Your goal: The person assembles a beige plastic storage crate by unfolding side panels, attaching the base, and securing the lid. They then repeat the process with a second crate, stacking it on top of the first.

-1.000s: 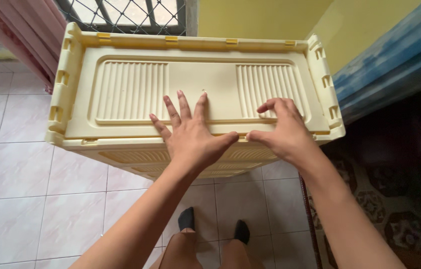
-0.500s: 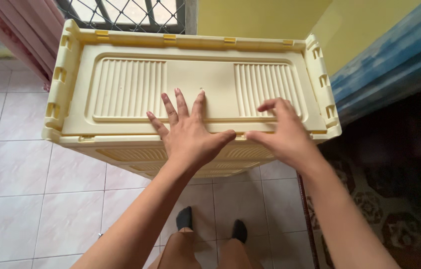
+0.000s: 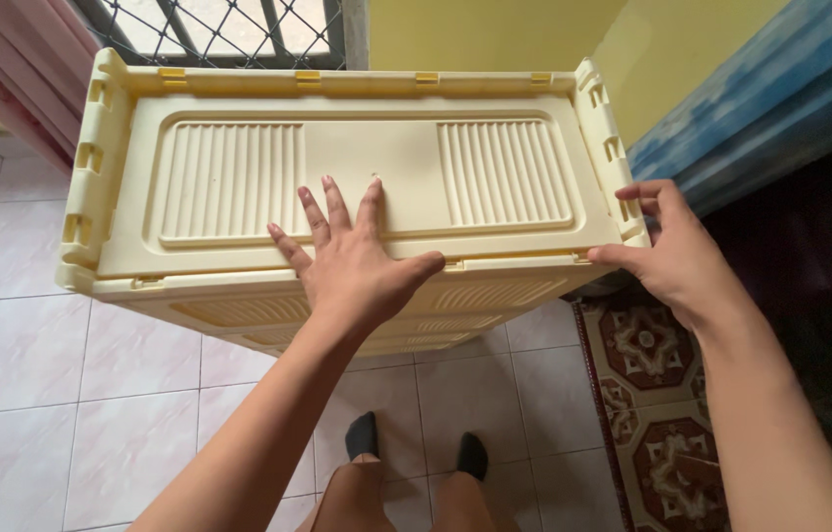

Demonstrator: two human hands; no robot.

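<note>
Big pale-yellow crate (image 3: 357, 187) filling most of the view, lid (image 3: 377, 167) shut flat on top, so no telling what's inside. Standing on white floor tiles (image 3: 62, 394), back edge close to a window grille (image 3: 229, 30) and a yellow wall (image 3: 495, 30). Only a strip of the front side showing under the lid, rest blocked by arms and the angle. Pink curtain (image 3: 12, 59) cut off at top left, blue thing (image 3: 761, 89) at right cut off too, hard to say what it is. Patterned rug (image 3: 662, 414) at lower right, partly hidden behind the right forearm.

Left hand (image 3: 352, 261) lying flat on the lid near the front edge, fingers (image 3: 327, 212) spread wide, thumb hooked over the front rim. Right hand (image 3: 677, 251) at the crate's right front corner, fingers curled loosely round the corner, thumb along the front rim; not clear how tight the grip is. Two feet in dark socks (image 3: 362, 433) down below on the tiles, legs cut off at the bottom.
</note>
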